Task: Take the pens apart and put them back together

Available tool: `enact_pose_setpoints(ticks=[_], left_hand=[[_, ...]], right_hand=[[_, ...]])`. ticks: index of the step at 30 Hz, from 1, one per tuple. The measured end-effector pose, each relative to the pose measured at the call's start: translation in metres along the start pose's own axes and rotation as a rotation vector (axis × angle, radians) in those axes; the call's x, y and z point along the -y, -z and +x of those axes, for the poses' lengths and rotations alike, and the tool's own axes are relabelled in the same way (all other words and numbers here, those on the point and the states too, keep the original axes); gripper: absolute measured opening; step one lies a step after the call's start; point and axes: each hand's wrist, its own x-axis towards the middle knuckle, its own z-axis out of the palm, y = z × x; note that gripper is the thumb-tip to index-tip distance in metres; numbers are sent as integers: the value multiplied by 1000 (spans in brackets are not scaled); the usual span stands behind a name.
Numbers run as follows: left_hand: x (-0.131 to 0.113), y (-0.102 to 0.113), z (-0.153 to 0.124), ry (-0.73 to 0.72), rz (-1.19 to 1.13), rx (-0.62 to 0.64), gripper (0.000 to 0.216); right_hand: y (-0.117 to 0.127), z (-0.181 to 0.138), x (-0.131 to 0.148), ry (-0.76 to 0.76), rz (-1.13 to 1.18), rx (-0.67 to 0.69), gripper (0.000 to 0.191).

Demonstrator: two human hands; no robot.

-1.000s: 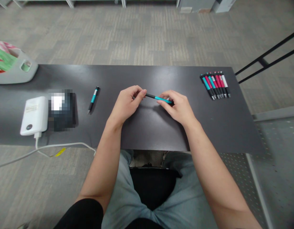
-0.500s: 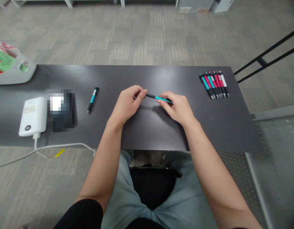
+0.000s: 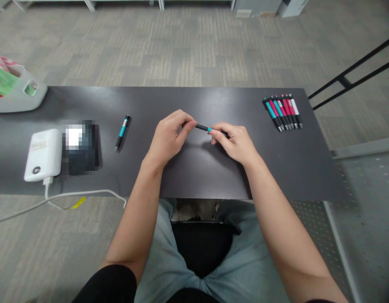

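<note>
A black and turquoise pen (image 3: pixel 202 127) is held level above the dark table (image 3: pixel 194 176), between both hands. My left hand (image 3: pixel 174 130) pinches its black end with thumb and fingertips. My right hand (image 3: pixel 232 141) has its thumb and fingers closed around the turquoise barrel, covering most of it. On the left part of the table lies another black and turquoise pen (image 3: pixel 122 132), slanted, apart from my hands. Several pens (image 3: pixel 283 111) in turquoise, pink and white lie side by side at the right rear.
A white power bank (image 3: pixel 43 153) with a plugged-in white cable (image 3: pixel 87 192) lies at the left, beside a dark pixelated object (image 3: pixel 82 151). In the far left corner stands a white basket (image 3: pixel 36 94) holding colourful items. Black metal bars (image 3: pixel 349 82) rise past the table's right edge.
My right hand has shifted slightly left along the pen, its fingers now covering more of the turquoise barrel. My left hand stays nearly in place. The other pens have not moved.
</note>
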Motion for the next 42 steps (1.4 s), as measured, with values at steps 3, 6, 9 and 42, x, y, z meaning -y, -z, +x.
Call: enact_pose_setpoints(ticks=[3,6,9,42], left_hand=[[3,2,1,-3,15,21,45],[5,3,0,4,20,22,34],[4,3,-2,51,17,87,28],[-23,-35,-4,186,-62,237,37]], right_hand=[[3,0,-1,11,-8,-55,51],[5,1,-11,-26,27,-219,51],[4,3,-25,-101,196,-379,67],[44,-15,-8,-276,98,-514,32]])
